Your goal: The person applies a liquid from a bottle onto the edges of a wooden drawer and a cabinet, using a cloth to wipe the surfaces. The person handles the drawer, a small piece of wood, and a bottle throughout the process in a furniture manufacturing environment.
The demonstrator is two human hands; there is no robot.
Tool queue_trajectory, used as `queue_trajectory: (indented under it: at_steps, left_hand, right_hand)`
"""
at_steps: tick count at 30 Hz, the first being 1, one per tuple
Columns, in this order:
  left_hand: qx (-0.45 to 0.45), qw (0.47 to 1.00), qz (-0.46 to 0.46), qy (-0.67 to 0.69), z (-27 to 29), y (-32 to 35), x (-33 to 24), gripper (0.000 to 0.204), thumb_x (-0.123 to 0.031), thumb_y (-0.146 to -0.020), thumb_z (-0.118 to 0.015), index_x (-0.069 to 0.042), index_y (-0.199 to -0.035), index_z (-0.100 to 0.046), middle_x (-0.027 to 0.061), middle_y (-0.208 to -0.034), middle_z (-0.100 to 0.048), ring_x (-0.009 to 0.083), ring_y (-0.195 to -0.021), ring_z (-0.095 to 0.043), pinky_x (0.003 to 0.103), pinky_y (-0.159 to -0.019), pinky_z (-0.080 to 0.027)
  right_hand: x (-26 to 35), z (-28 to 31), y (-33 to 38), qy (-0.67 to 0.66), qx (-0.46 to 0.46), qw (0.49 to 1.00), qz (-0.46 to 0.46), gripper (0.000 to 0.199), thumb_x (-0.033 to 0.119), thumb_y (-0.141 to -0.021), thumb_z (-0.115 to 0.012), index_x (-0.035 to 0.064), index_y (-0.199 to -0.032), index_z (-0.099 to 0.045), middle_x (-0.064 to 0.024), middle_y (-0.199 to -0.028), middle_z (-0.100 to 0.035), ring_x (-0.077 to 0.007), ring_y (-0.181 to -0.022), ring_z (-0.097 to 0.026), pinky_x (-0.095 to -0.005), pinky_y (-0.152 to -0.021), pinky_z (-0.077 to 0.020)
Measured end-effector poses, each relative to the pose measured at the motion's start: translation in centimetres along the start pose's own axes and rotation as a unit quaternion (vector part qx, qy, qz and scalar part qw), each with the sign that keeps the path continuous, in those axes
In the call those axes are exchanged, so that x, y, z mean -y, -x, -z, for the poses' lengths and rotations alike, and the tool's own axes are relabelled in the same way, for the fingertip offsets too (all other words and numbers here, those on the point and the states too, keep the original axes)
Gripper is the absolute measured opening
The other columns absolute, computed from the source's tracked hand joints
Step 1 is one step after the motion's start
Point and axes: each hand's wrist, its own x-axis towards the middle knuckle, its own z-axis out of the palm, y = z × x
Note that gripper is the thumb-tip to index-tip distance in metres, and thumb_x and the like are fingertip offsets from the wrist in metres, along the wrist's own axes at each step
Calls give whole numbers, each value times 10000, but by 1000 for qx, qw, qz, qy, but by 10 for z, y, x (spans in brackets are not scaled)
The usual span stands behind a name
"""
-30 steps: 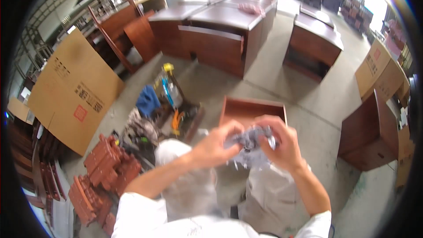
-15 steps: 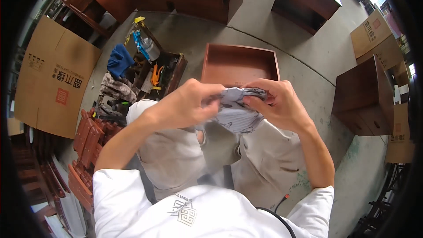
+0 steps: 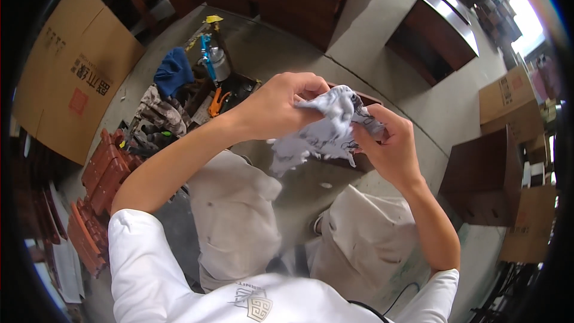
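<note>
Both hands up in front of chest, working one grey-white rag (image 3: 326,128) w/ dark print. Left hand (image 3: 278,107) closed on rag's upper left edge, fingers curled over, thumb tucked under the cloth. Right hand (image 3: 385,146) closed on the right side, fingers wrapped behind, thumb pressing on front. Rag bunched between the two grips; a loose corner hangs down below the left grip, touching nothing.

Directly under the grip: person's knees in pale trousers (image 3: 239,215), concrete floor (image 3: 299,54) between them. Just behind the rag, partly hidden by it and the right hand: dark brown wooden box (image 3: 371,100), only its far edge shows.

Beyond and left of left grip: tool clutter on floor – blue cloth (image 3: 173,72), blue-handled tool (image 3: 206,54), orange-handled tool (image 3: 215,103), camo-pattern cloth (image 3: 158,116). Further left, well apart: flat cardboard sheet (image 3: 72,78), and stack of red-brown wood parts (image 3: 95,197) nearer the left elbow.

Far ahead of grip: long brown desks (image 3: 281,0). Right of right grip, well apart: brown cabinet (image 3: 484,179), cardboard boxes (image 3: 505,98) beyond it.
</note>
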Motion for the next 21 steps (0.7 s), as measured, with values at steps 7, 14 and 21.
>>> queue_trajectory:
  at_steps: [7, 14, 21]
  left_hand:
    - [-62, 994, -84, 18, 59, 27, 46, 417, 78, -880, -505, -20, -1284, -534, 74, -1174, -673, 151, -1117, -626, 294, -989, -471]
    - [-191, 948, -66, -246, 95, 64, 132, 344, -11, -855, -631, -29, -1190, -553, 242, -1061, -678, 444, -992, -665, 475, -807, -538]
    - [-83, 992, 87, 27, 110, 123, 212, 861, -76, -847, -634, -85, -1605, -225, 178, -1233, -657, 287, -1062, -671, 380, -916, -520]
  right_hand:
    - [11, -59, -78, -56, 176, 983, -12, 197, 133, -957, -700, -53, -1020, -681, -31, -809, -677, -69, -703, -618, -243, -625, -518]
    - [-15, -153, -122, -164, 249, 939, -169, 464, 283, -975, -715, -45, -1253, -539, -129, -1070, -672, -145, -964, -655, -296, -745, -589]
    - [-78, -228, -148, -124, 324, 912, -219, 392, 103, -888, -684, -57, -1214, -538, -108, -991, -666, -132, -915, -648, -291, -748, -585]
